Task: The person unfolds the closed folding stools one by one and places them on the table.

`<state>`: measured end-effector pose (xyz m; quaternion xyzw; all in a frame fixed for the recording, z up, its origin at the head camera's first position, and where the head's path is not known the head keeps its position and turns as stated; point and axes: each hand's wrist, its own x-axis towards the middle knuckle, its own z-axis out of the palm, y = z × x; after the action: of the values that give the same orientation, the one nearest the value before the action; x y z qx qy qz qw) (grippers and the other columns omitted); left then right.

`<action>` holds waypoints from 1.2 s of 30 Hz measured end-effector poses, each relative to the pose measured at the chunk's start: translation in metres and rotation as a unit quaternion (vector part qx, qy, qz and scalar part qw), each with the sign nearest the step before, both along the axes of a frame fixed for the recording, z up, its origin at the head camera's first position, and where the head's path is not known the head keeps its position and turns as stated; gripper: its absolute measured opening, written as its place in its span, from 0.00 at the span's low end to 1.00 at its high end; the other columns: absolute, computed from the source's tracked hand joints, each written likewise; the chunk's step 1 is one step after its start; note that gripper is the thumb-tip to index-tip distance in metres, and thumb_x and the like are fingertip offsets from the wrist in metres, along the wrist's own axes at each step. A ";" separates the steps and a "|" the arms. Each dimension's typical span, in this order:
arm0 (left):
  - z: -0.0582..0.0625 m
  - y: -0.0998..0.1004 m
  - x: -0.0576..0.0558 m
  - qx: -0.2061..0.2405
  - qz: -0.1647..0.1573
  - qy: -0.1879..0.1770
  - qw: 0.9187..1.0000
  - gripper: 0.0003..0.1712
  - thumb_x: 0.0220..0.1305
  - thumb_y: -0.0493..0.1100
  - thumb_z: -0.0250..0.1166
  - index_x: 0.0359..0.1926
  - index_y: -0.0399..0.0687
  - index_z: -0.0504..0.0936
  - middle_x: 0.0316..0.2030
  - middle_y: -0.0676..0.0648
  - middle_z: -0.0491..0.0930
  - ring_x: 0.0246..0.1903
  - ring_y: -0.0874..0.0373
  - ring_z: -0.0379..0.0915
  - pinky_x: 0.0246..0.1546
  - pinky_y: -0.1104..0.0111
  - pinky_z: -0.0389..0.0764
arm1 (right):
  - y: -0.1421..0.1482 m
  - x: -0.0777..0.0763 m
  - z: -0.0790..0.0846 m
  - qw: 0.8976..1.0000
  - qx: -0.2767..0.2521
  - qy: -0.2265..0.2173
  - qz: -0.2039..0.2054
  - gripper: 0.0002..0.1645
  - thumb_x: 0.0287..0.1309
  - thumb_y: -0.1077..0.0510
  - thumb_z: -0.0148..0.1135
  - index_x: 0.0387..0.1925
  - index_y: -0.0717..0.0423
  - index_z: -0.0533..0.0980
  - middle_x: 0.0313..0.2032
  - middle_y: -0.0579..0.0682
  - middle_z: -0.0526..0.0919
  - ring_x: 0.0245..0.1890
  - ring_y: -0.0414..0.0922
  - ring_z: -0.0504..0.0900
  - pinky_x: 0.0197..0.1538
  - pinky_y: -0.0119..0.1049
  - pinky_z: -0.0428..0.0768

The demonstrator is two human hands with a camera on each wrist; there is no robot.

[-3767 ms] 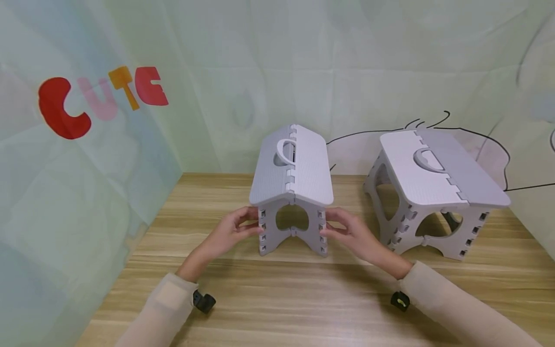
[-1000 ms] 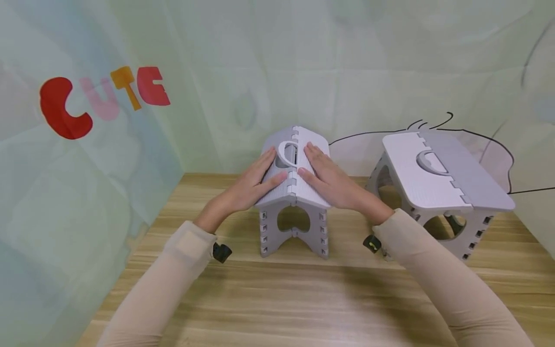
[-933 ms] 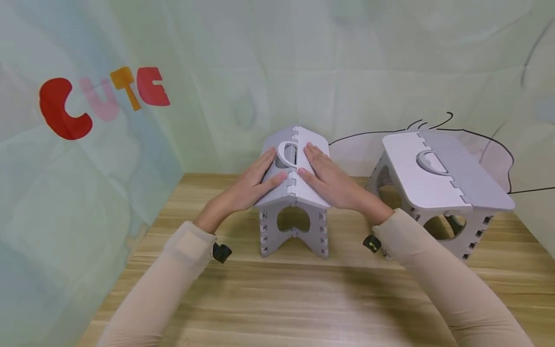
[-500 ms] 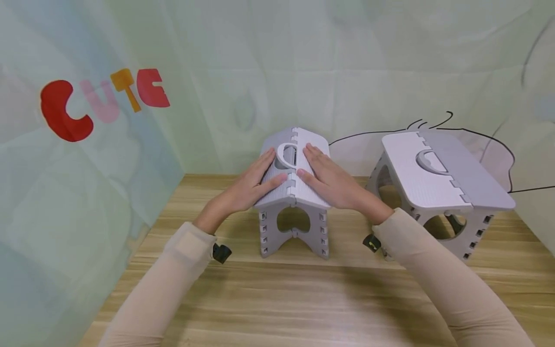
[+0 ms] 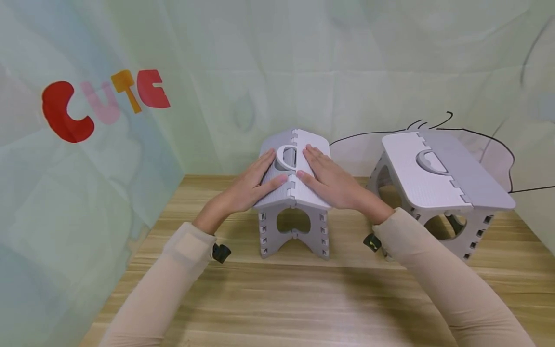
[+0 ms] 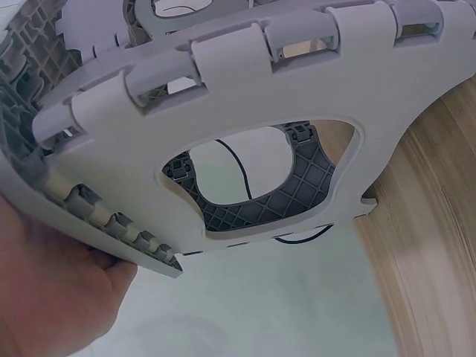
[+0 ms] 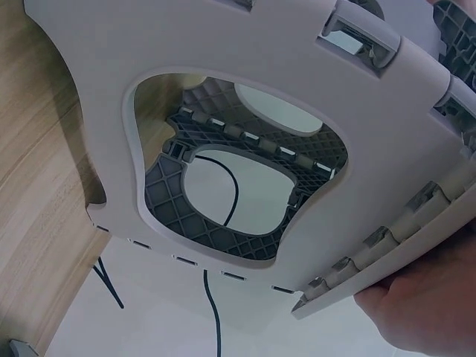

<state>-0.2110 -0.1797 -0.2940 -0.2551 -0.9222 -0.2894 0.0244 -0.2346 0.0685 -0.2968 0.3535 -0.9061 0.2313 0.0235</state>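
A grey-white plastic folding stool [image 5: 299,190] stands half-folded in the middle of the head view. Its two top panels slope down from a raised ridge like a roof, with a loop handle [image 5: 279,158] upright at the centre. Along the left panel lies my left hand [image 5: 251,185], fingers straight. My right hand [image 5: 331,183] rests flat on the right panel the same way, its thumb near the hinge. Each wrist view looks in under a sloping panel: there a side leg panel [image 6: 245,97] shows, and part of my left hand [image 6: 52,290] and right hand [image 7: 424,297] lies against the top.
A second, larger folding stool [image 5: 433,190] stands to the right, its top spread nearly flat. Both are on a wood-grain table [image 5: 299,303]. Pale printed cloth [image 5: 243,58] hangs behind and at the sides, with colourful letters on the left. Dark cables [image 7: 212,312] show in the wrist views.
Both hands have moved from the sides of the smaller stool's legs up onto its top panels. Over the last second the hands and stool look almost still.
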 end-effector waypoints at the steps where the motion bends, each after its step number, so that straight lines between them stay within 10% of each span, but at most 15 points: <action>1: 0.000 0.000 0.000 -0.001 0.000 0.000 1.000 0.56 0.68 0.76 0.41 0.78 0.39 0.43 0.78 0.41 0.40 0.77 0.50 0.34 0.75 0.54 0.44 | 0.000 0.000 0.000 1.000 0.002 0.000 0.000 0.44 0.77 0.37 0.34 0.78 0.62 0.41 0.78 0.55 0.38 0.77 0.49 0.37 0.77 0.45 0.42; 36: 0.007 -0.001 0.003 -0.060 0.014 -0.010 0.998 0.54 0.69 0.71 0.50 0.78 0.39 0.45 0.78 0.42 0.41 0.77 0.50 0.34 0.75 0.53 0.44 | 0.000 0.002 0.009 0.995 0.101 0.025 0.007 0.46 0.75 0.35 0.35 0.77 0.64 0.45 0.78 0.57 0.42 0.77 0.51 0.40 0.77 0.45 0.44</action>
<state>-0.2079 -0.1808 -0.2872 -0.2405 -0.9416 -0.2357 0.0043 -0.2329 0.0686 -0.2874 0.3657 -0.9215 0.1303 0.0087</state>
